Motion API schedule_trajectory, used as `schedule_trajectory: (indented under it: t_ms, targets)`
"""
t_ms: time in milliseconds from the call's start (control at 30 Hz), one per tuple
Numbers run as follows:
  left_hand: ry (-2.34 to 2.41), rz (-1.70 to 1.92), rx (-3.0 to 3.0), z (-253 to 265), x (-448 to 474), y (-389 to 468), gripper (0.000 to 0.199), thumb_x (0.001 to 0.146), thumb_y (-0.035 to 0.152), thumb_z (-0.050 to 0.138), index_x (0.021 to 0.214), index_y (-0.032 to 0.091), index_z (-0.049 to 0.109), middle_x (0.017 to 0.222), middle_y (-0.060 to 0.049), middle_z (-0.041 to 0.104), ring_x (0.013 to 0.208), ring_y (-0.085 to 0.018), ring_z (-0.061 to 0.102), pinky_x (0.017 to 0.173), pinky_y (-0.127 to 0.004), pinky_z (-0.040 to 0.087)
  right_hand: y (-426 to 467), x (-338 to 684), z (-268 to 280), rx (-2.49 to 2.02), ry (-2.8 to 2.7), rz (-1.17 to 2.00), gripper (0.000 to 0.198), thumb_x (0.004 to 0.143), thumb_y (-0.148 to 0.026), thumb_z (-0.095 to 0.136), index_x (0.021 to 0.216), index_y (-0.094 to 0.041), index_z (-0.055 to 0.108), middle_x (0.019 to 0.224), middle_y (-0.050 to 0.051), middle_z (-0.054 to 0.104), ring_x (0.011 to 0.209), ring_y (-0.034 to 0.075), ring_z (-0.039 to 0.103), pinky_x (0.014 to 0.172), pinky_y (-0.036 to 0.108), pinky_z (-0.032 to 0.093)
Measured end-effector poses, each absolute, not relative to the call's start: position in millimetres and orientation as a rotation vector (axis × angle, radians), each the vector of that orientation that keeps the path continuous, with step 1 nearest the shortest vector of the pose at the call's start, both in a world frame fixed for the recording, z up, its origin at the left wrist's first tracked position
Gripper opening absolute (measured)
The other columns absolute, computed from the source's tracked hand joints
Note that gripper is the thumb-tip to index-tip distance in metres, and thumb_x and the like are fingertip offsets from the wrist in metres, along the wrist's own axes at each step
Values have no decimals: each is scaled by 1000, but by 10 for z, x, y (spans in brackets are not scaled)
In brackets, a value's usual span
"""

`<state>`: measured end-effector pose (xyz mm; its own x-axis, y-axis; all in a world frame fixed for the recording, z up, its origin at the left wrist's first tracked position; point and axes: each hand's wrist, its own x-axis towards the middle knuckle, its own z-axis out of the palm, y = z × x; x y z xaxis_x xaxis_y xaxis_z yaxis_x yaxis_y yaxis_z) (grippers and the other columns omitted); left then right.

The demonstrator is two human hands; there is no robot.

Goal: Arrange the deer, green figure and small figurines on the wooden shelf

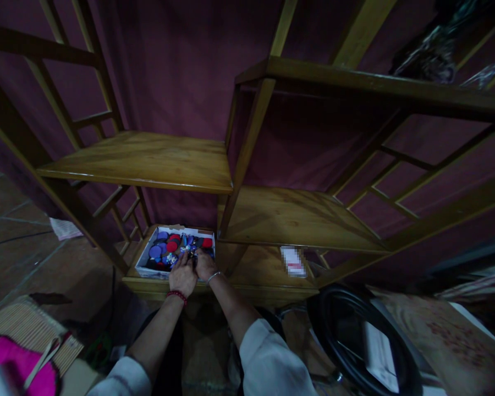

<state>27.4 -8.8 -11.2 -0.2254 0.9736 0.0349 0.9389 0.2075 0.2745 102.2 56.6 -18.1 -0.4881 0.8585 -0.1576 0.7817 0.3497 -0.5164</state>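
A white box [142,268] sits on the lowest left shelf, filled with small round pieces. A few are purple discs [155,251], others red discs [174,242], mixed with blue-and-white bits [171,258]. My left hand [183,276], with a red bead bracelet at the wrist, reaches over the front rim, its fingers stretched out onto the pieces. Close against it, my right hand [206,265], wearing a silver bangle, has its fingers curled in. Whatever lies between the right fingertips is too small and dark to make out.
The wooden shelf unit [148,159] surrounds the box, with a board above it and an upright to its right. A blurred white card [292,261] lies on the lower right shelf. A black round stool [365,341] stands near my right; a pink item [16,363] lies at lower left.
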Motion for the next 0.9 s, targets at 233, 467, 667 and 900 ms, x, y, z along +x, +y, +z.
schedule_trajectory:
  t_ms: [233, 467, 667, 900]
  targets:
    - [2282, 387, 1872, -102, 265, -86, 32, 76, 15, 38, 101, 16, 58, 119, -8, 53, 115, -17, 41, 97, -28, 29, 553, 978, -155, -1651, -2429, 781, 34, 78, -13, 41, 112, -14, 46, 116, 15, 48, 96, 18, 54, 78, 25, 40]
    - [2278, 378, 1860, -77, 266, -83, 32, 76, 14, 38, 101, 19, 58, 115, -6, 56, 112, -15, 44, 95, -27, 32, 532, 978, -99, -1693, -2414, 798, 26, 80, -17, 39, 104, -16, 50, 105, 11, 54, 89, 17, 57, 72, 25, 41]
    - [2274, 377, 1842, -43, 270, -98, 30, 76, 13, 38, 96, 20, 59, 116, -5, 55, 109, -15, 46, 93, -27, 33, 524, 978, -102, -1674, -2393, 795, 24, 81, -14, 35, 101, -15, 49, 102, 10, 58, 93, 15, 55, 74, 23, 39]
    - [2277, 400, 1835, -28, 279, -100, 31, 75, 13, 38, 98, 19, 58, 118, -6, 53, 107, -16, 48, 89, -26, 36, 513, 995, -136, -1624, -2387, 786, 23, 82, -16, 34, 100, -15, 49, 101, 9, 58, 90, 15, 56, 76, 24, 39]
